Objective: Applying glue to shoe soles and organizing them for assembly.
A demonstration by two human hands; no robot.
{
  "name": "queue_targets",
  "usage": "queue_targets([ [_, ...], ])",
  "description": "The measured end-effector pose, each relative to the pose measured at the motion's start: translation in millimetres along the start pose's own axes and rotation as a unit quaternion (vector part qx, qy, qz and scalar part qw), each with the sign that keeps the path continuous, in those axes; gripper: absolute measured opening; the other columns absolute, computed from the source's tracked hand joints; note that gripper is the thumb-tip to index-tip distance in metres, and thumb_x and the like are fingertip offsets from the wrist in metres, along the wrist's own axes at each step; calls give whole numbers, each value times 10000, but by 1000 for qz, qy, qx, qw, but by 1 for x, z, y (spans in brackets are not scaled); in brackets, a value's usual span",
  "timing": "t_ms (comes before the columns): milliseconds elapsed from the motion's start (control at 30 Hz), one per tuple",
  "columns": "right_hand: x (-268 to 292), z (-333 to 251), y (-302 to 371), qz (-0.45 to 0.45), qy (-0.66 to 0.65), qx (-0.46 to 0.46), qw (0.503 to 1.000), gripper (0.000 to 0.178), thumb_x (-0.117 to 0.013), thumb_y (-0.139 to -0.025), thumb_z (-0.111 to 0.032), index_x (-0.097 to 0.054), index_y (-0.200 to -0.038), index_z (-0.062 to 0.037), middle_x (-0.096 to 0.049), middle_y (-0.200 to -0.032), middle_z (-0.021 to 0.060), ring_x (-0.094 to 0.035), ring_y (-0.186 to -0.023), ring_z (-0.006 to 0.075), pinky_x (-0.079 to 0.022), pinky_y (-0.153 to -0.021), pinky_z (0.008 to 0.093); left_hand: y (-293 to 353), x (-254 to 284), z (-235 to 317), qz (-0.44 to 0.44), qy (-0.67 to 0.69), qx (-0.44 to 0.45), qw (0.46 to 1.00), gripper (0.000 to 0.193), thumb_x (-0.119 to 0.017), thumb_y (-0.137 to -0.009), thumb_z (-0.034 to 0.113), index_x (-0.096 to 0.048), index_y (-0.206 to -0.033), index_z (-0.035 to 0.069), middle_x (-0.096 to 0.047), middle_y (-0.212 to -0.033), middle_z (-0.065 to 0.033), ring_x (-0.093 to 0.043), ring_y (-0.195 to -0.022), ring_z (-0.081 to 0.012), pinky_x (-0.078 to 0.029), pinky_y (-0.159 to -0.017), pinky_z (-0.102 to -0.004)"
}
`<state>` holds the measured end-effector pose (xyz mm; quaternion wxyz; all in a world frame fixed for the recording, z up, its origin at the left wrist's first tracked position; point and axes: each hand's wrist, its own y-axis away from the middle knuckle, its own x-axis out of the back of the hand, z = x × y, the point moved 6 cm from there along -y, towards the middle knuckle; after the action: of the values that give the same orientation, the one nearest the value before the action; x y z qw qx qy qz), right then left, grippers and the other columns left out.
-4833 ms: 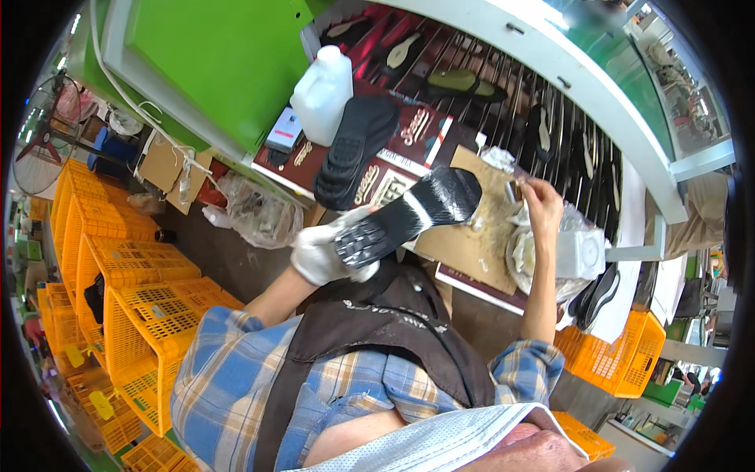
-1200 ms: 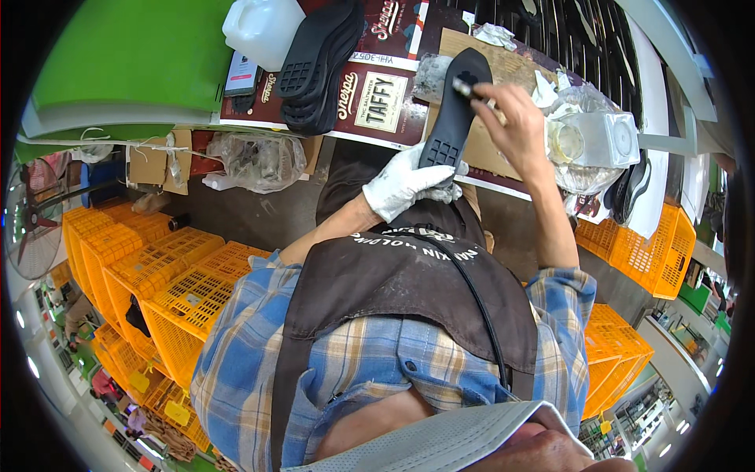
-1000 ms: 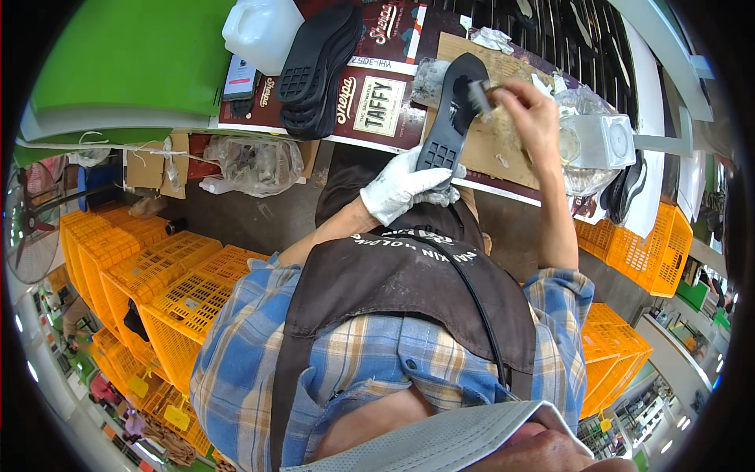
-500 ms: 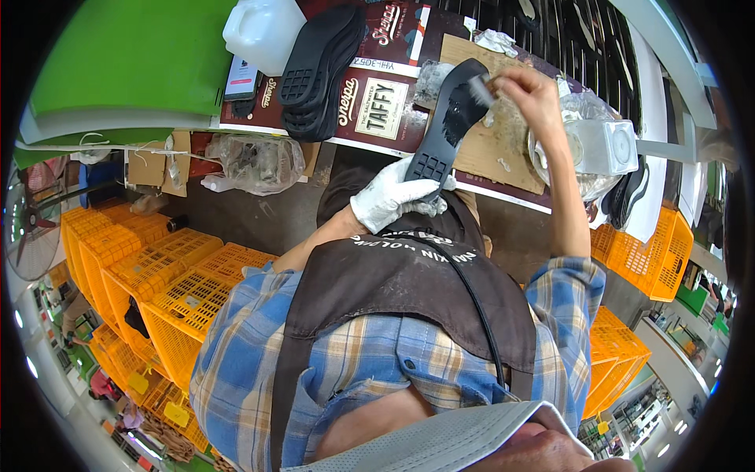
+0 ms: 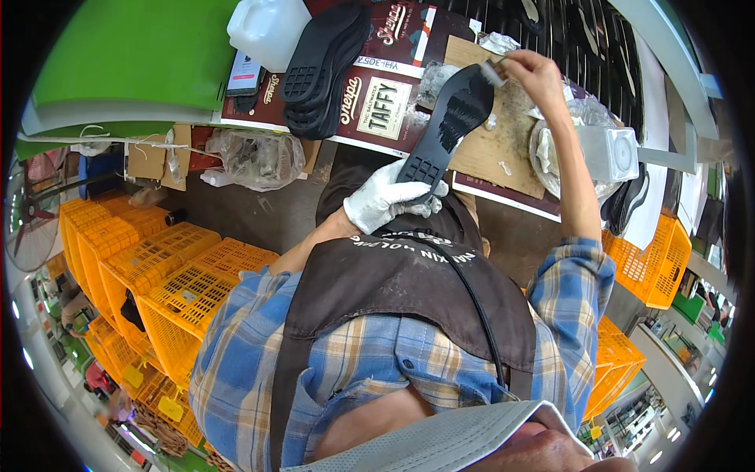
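Observation:
A black shoe sole [image 5: 450, 126] is tilted up over the edge of the work table, its far half shiny and wet. My left hand [image 5: 385, 197], in a white glove, is closed round the sole's near end, by the grid of square recesses. My bare right hand [image 5: 535, 77] pinches a small brush [image 5: 493, 72], whose pale bristles touch the sole's far right edge. Beneath the sole lies a stained cardboard sheet [image 5: 503, 145]. To the left stands a stack of similar black soles [image 5: 321, 75].
A white plastic jug [image 5: 269, 31] and a phone [image 5: 245, 75] stand left of the stack. Right of my forearm, a clear container [image 5: 612, 153] sits on a plastic-wrapped bowl. Orange crates [image 5: 189, 295] fill the floor at left; another orange crate [image 5: 649, 259] is at right.
The brush and my right hand have moved up and slightly right, toward the sole's far tip. The wet patch now spreads farther over the sole. My left hand keeps its hold.

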<state>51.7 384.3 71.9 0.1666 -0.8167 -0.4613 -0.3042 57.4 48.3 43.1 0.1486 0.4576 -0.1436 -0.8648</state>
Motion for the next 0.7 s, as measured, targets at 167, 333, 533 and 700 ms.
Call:
queue_targets([
  [167, -4, -7, -7, -34, -106, 76, 991, 252, -692, -864, -148, -697, -1046, 27, -709, -900, 55, -630, -786, 106, -499, -740, 250, 4, 3, 1, 5, 17, 2, 1000, 417, -635, -890, 127, -484, -1256, -7, -640, -1116, -171, -675, -854, -203, -548, -721, -274],
  [333, 5, -3, -16, 52, -33, -31, 998, 250, -700, -869, -151, -693, -1058, 12, -692, -914, 21, -604, -851, 83, -465, -802, 229, 6, 2, 4, 4, 14, 2, 1000, 460, -632, -881, 110, -467, -1296, -3, -626, -1160, -157, -664, -796, -165, -515, -667, -243],
  [533, -12, -19, -20, -32, -42, 20, 998, 245, -683, -881, -126, -682, -1074, 25, -703, -956, 50, -629, -873, 101, -486, -816, 248, 9, 0, 10, -2, 15, -14, 1000, 484, -632, -872, 96, -457, -1315, 5, -616, -1185, -156, -655, -763, -142, -501, -625, -232],
  [700, -39, -41, -9, -230, -98, 98, 963, 241, -675, -877, -108, -679, -1083, 16, -708, -941, 57, -652, -877, 127, -500, -831, 260, 9, -1, 11, -3, 21, -19, 1000, 494, -634, -870, 98, -455, -1321, 6, -620, -1181, -151, -648, -752, -132, -492, -622, -232],
])
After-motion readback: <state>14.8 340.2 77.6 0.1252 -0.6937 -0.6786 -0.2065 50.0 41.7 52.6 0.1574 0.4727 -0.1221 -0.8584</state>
